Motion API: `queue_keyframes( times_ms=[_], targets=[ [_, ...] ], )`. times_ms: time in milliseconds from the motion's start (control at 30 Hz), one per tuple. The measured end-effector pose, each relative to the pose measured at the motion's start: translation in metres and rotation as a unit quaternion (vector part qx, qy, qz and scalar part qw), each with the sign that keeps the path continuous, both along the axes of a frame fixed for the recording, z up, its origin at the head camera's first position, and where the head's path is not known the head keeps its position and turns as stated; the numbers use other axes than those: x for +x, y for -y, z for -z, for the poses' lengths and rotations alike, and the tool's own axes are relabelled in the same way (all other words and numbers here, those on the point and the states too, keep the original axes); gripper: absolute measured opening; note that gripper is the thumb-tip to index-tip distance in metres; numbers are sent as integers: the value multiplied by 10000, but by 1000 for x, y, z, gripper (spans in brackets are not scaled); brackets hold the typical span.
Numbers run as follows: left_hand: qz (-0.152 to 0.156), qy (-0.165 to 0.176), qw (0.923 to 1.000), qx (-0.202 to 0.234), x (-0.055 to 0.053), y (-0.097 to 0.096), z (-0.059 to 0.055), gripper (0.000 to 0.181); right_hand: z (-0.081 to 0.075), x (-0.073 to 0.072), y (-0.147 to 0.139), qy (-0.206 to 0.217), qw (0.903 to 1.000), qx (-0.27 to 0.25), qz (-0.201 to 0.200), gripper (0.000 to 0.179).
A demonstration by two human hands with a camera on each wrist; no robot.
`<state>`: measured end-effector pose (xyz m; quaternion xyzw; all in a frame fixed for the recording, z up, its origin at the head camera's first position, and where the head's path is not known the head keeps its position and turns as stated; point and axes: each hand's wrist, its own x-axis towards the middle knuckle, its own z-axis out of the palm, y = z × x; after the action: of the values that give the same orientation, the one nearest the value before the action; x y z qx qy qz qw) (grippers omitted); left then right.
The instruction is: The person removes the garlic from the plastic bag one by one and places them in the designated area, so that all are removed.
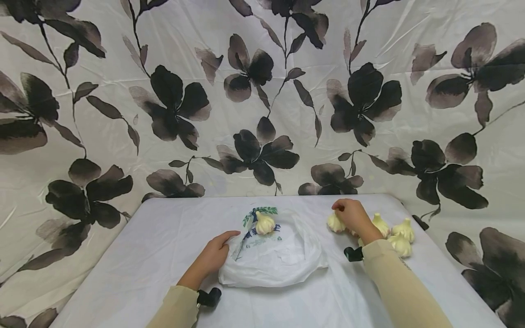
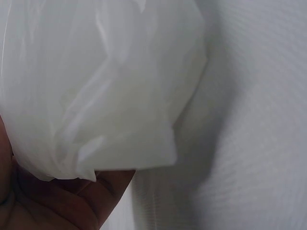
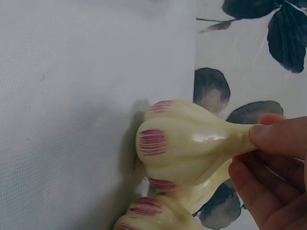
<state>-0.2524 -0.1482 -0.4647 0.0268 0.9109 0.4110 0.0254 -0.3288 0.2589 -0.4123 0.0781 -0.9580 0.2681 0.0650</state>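
A white plastic bag [image 1: 275,275] with green and blue print lies open on the table. One garlic bulb [image 1: 265,224] sits inside its opening. My left hand [image 1: 215,253] grips the bag's left rim; in the left wrist view the bag's folds [image 2: 115,96] hide part of the fingers. To the right of the bag, my right hand [image 1: 356,216] pinches another garlic bulb [image 3: 177,143] by its stem between thumb and fingers. More garlic bulbs [image 1: 404,231] are grouped around and below the right wrist, some partly hidden by it.
A white cloth covers the table [image 1: 164,237]. Behind it hangs a white curtain [image 1: 303,136] printed with dark flowers. Small black wrist cameras [image 1: 210,297] are worn on both wrists.
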Motion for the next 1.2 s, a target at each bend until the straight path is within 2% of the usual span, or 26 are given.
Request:
queue_keyframes(
  times_ms=[200,867,1200],
  targets=[
    [-31,44,10000,-45,-1,-1,0,48,-4,0,3,-33,9999,114,-68,19],
    [-17,58,10000,-39,1,1,-3,47,-11,-1,21,-704,9950,435,-565,15],
    [24,38,10000,33,2,2,-4,48,-20,1,42,-729,9940,418,-697,16]
  ],
)
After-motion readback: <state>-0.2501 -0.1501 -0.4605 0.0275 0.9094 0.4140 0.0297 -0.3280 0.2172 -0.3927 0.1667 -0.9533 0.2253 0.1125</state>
